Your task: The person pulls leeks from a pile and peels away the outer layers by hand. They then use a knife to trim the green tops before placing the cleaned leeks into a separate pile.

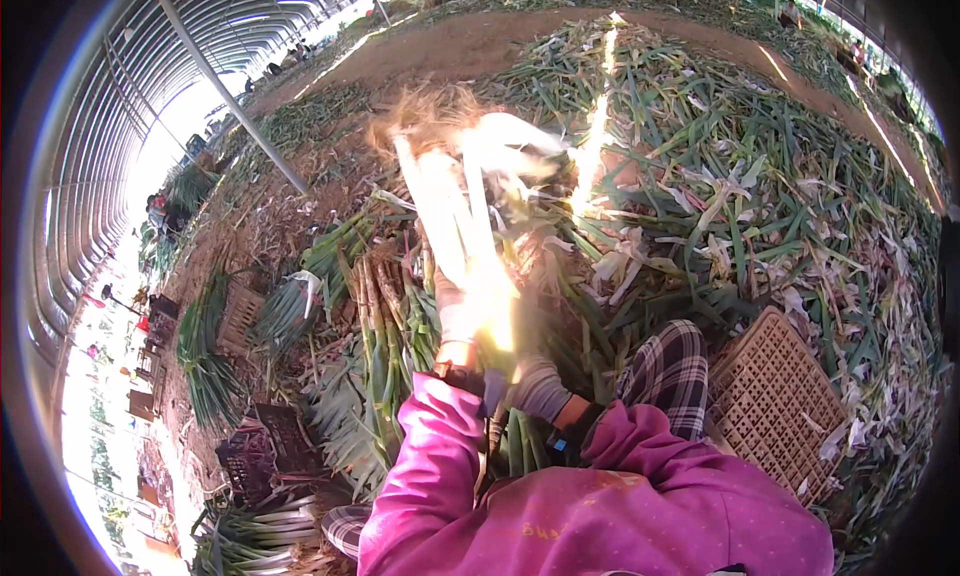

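Observation:
A bunch of leeks or large green onions [435, 201] rises in front of me, pale stalks up and brown stringy roots [430, 116] at the far end. My left hand [455, 314], in a light glove, is closed round the lower part of the bunch. Strong sunlight washes out its fingers. My right hand [540, 388], in a grey glove, is close beside the bunch's lower end; glare and blur hide its fingers. Green leaves [522, 444] hang down below the hands, between my forearms. More untrimmed stalks [380, 306] lie just left of my left hand.
A tan plastic crate [780, 401] lies at my right knee. Loose leaves and peelings [730, 176] cover the ground ahead and right. Dark crates [265, 446] and pale stalks [265, 536] lie at lower left. A metal pole [225, 86] slants at far left.

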`<control>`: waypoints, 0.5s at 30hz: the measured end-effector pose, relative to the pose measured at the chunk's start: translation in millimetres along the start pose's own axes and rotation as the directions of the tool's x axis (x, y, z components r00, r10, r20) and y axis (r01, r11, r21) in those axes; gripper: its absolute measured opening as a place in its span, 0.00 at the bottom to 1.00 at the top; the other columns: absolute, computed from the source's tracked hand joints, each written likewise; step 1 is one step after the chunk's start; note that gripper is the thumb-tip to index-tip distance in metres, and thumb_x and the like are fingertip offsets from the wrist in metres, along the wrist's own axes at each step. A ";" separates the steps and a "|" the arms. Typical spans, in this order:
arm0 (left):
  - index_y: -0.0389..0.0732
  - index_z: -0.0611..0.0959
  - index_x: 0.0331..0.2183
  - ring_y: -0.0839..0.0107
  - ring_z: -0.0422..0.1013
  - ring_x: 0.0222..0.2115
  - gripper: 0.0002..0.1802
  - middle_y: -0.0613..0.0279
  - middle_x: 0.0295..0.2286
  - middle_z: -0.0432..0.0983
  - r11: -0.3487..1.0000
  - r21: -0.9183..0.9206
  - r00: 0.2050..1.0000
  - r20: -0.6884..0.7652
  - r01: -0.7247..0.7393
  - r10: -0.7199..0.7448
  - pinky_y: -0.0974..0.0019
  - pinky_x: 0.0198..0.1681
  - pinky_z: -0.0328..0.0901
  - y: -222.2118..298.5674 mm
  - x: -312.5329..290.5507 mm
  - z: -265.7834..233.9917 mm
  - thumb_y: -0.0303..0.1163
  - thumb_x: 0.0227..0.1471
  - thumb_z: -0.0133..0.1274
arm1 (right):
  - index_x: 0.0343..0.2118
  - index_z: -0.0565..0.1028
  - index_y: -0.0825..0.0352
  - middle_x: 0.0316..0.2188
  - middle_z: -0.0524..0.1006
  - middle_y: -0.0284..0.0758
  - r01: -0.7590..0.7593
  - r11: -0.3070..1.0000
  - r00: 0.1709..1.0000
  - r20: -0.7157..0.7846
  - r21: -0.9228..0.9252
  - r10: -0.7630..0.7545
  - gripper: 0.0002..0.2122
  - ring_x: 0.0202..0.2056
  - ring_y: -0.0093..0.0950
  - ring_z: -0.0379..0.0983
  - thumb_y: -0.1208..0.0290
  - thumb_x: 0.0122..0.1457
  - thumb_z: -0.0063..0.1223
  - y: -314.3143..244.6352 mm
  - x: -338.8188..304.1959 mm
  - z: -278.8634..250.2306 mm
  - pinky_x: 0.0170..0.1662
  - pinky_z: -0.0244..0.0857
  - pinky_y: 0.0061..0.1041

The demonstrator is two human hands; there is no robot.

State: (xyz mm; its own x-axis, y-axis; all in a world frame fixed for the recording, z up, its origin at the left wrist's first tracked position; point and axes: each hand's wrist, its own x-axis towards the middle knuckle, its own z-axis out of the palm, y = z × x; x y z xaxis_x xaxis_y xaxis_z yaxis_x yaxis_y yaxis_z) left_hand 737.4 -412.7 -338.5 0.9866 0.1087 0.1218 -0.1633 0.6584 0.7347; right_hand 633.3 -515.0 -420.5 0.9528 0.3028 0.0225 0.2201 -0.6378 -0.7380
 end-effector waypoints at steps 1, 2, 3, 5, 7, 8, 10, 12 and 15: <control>0.42 0.63 0.51 0.72 0.70 0.28 0.24 0.56 0.35 0.73 0.887 0.450 0.992 -0.014 -0.108 0.128 0.73 0.28 0.69 3.5 5.0 -11.2 0.37 0.54 0.49 | 0.54 0.56 0.77 0.50 0.61 0.57 0.129 0.979 0.985 -0.134 0.158 -0.108 0.42 0.55 0.50 0.52 0.49 0.41 0.54 2.7 -0.4 18.4 0.59 0.46 0.38; 0.42 0.63 0.51 0.72 0.70 0.28 0.24 0.56 0.35 0.73 0.884 0.454 0.991 -0.007 -0.114 0.131 0.73 0.28 0.69 7.6 5.5 -14.7 0.37 0.54 0.49 | 0.54 0.56 0.77 0.50 0.61 0.57 0.135 0.978 0.984 -0.141 0.162 -0.112 0.42 0.55 0.50 0.52 0.49 0.41 0.54 -0.4 -1.0 21.7 0.59 0.46 0.38; 0.43 0.62 0.51 0.74 0.69 0.28 0.26 0.57 0.34 0.72 0.906 0.420 0.995 -0.058 -0.044 0.075 0.75 0.25 0.68 12.2 2.4 -20.0 0.35 0.52 0.52 | 0.54 0.55 0.77 0.50 0.61 0.57 0.105 0.985 0.994 0.003 -0.140 -0.105 0.42 0.54 0.51 0.53 0.49 0.42 0.53 -3.7 -0.4 25.2 0.59 0.46 0.37; 0.42 0.57 0.55 0.75 0.68 0.36 0.33 0.61 0.41 0.69 0.825 0.559 0.996 -0.067 0.081 -0.052 0.73 0.33 0.66 21.6 -14.4 -6.5 0.44 0.54 0.50 | 0.54 0.55 0.78 0.50 0.61 0.57 0.085 0.899 0.992 0.116 -0.430 -0.039 0.42 0.53 0.52 0.54 0.49 0.43 0.52 -2.8 -0.9 31.0 0.59 0.46 0.37; 0.43 0.50 0.58 0.71 0.61 0.46 0.42 0.59 0.49 0.60 0.775 0.614 0.987 0.139 -0.149 0.079 0.68 0.47 0.61 17.3 -35.3 4.2 0.34 0.48 0.56 | 0.53 0.56 0.79 0.54 0.55 0.55 0.040 0.957 0.982 -0.165 -0.287 -0.091 0.40 0.53 0.48 0.55 0.51 0.44 0.51 8.7 -2.0 45.4 0.58 0.47 0.37; 0.43 0.48 0.59 0.70 0.58 0.49 0.46 0.59 0.50 0.57 0.723 0.658 0.975 0.200 -0.210 0.101 0.67 0.50 0.58 22.4 -42.0 3.9 0.31 0.45 0.57 | 0.53 0.57 0.79 0.55 0.52 0.55 0.040 0.976 0.949 -0.298 -0.213 -0.104 0.39 0.53 0.46 0.55 0.51 0.45 0.51 4.2 -1.7 51.8 0.58 0.47 0.37; 0.40 0.52 0.56 0.71 0.68 0.32 0.45 0.55 0.39 0.66 0.858 0.450 0.959 0.240 -0.247 0.150 0.74 0.28 0.69 22.1 -36.7 -11.5 0.17 0.39 0.57 | 0.53 0.59 0.78 0.58 0.48 0.52 -0.226 0.524 0.873 -0.410 -0.821 -0.266 0.40 0.53 0.45 0.55 0.50 0.42 0.53 3.3 -0.5 59.1 0.59 0.46 0.37; 0.36 0.66 0.47 0.70 0.69 0.27 0.28 0.57 0.33 0.70 0.963 0.267 0.967 0.254 -0.040 -0.031 0.74 0.26 0.68 54.9 -23.5 -97.0 0.20 0.41 0.54 | 0.52 0.61 0.75 0.56 0.54 0.50 0.308 0.930 0.943 -0.064 -0.201 -0.326 0.38 0.51 0.43 0.59 0.50 0.41 0.56 -58.9 -20.3 3.3 0.58 0.47 0.38; 0.35 0.73 0.37 0.71 0.70 0.25 0.19 0.61 0.27 0.72 0.787 0.601 0.979 0.204 -0.144 0.023 0.70 0.27 0.68 46.6 -31.9 -54.9 0.27 0.39 0.57 | 0.45 0.68 0.68 0.39 0.69 0.44 0.425 0.905 0.740 -0.571 -0.015 -0.357 0.31 0.36 0.35 0.68 0.55 0.37 0.60 -44.0 31.4 -69.4 0.40 0.65 0.38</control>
State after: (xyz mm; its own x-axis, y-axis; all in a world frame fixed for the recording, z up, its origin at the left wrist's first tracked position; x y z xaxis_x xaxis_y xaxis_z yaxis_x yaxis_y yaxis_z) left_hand 698.3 -344.6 -344.8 0.9618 -0.0299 0.2722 -0.2703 0.0551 0.9612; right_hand 668.1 -526.7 -340.5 0.7454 0.0473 0.6649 0.6075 -0.4588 -0.6484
